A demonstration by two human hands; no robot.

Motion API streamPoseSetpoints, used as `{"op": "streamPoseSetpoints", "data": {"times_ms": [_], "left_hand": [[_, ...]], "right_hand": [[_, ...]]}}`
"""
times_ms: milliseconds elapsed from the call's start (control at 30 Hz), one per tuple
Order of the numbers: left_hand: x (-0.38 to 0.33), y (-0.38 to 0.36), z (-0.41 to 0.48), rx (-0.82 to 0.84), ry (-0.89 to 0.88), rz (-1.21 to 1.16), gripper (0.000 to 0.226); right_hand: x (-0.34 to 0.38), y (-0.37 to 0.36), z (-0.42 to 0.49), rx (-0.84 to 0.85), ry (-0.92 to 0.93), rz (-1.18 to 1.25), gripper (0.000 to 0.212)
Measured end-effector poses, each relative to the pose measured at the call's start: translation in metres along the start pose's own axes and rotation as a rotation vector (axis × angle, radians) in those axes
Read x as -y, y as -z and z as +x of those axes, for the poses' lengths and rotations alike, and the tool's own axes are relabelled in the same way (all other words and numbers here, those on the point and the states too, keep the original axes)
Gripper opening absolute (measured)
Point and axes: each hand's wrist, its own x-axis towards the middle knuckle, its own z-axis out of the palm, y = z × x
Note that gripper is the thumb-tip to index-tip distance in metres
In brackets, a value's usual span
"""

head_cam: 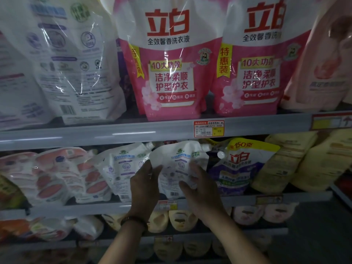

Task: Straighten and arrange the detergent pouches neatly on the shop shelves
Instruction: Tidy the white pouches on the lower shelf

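A white spouted detergent pouch (176, 164) stands with its printed back facing out on the middle shelf (238, 200). My left hand (145, 184) grips its left edge, thumb on the front. My right hand (202, 185) grips its right side, fingers curled on the pouch face. A second white pouch (122, 168) leans just left of it. A purple and yellow pouch (240, 168) stands to its right.
Two large pink pouches (167, 60) and a big white pouch (62, 60) stand on the upper shelf (114, 134). Orange-and-white pouches (57, 174) fill the middle shelf's left, yellow pouches (297, 161) its right. Lower shelves hold more pouches (179, 220).
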Motion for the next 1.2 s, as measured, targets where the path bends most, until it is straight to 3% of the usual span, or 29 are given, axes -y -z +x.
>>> {"op": "streamPoseSetpoints", "data": {"times_ms": [167, 300, 400, 633, 700, 900, 1033, 1200], "left_hand": [[-0.004, 0.003, -0.003, 0.019, -0.002, 0.023, 0.004], [-0.002, -0.003, -0.01, 0.126, 0.038, 0.095, 0.024], [-0.002, -0.005, -0.014, 0.163, 0.005, 0.099, 0.025], [0.012, -0.003, -0.013, 0.109, -0.042, 0.174, 0.02], [0.005, 0.003, -0.013, 0.089, -0.093, 0.123, 0.023], [-0.011, 0.006, -0.01, 0.05, -0.029, -0.068, 0.021], [-0.019, 0.009, -0.007, 0.004, -0.041, -0.121, 0.022], [-0.028, 0.02, -0.016, -0.033, -0.016, -0.125, 0.029]], "right_hand": [[0.005, -0.004, -0.004, -0.032, 0.007, 0.011, 0.059], [0.006, -0.006, -0.007, -0.032, 0.013, 0.01, 0.061], [0.006, -0.008, -0.01, -0.011, -0.003, 0.016, 0.066], [0.008, -0.013, -0.015, 0.039, -0.02, 0.012, 0.071], [0.009, -0.014, -0.017, 0.058, -0.016, 0.015, 0.073], [0.009, -0.014, -0.019, 0.078, -0.01, 0.026, 0.073], [0.008, -0.017, -0.02, 0.096, 0.014, 0.068, 0.092], [0.017, -0.025, -0.021, 0.099, 0.031, 0.143, 0.1]]}}
